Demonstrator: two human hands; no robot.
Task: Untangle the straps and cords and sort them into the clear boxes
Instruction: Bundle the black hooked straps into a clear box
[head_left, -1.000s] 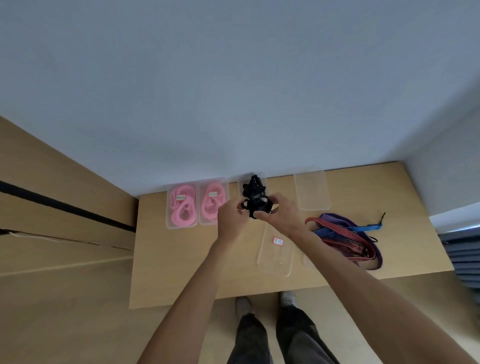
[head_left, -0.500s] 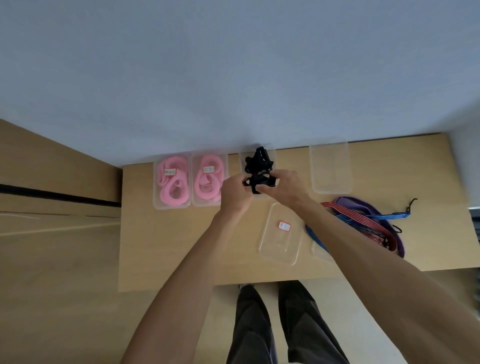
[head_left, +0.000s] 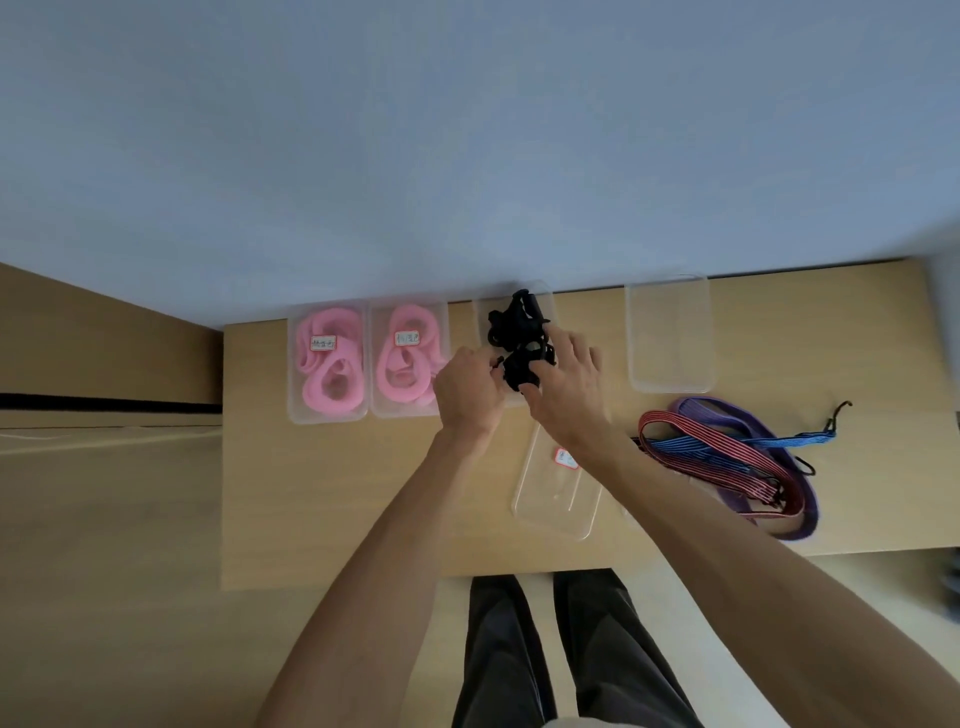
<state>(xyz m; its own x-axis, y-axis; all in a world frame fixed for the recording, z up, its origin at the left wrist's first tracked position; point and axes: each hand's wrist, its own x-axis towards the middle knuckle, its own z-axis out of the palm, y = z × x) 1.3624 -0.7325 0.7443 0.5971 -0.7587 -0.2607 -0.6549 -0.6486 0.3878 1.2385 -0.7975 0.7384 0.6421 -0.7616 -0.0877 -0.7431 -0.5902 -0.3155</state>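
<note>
A bundle of black cord (head_left: 517, 332) sits in and above a clear box (head_left: 488, 312) at the back of the table. My left hand (head_left: 467, 387) and my right hand (head_left: 563, 384) both grip the near end of the bundle, fingers curled round it. Two lidded clear boxes on the left hold pink cords (head_left: 330, 358) and more pink cords (head_left: 408, 353). An empty clear box (head_left: 669, 332) stands at the back right. A tangle of red, blue and purple straps (head_left: 727, 457) lies on the right of the table.
A clear lid with a red-edged label (head_left: 556, 493) lies near the front of the wooden table (head_left: 311, 493), partly under my right forearm. A grey wall runs behind the table. A wooden surface lies to the left. My legs stand below the table's front edge.
The view has shifted, so the table sits higher and larger in frame. Both hands have kept hold of the black cord bundle over the third box and lowered it slightly.
</note>
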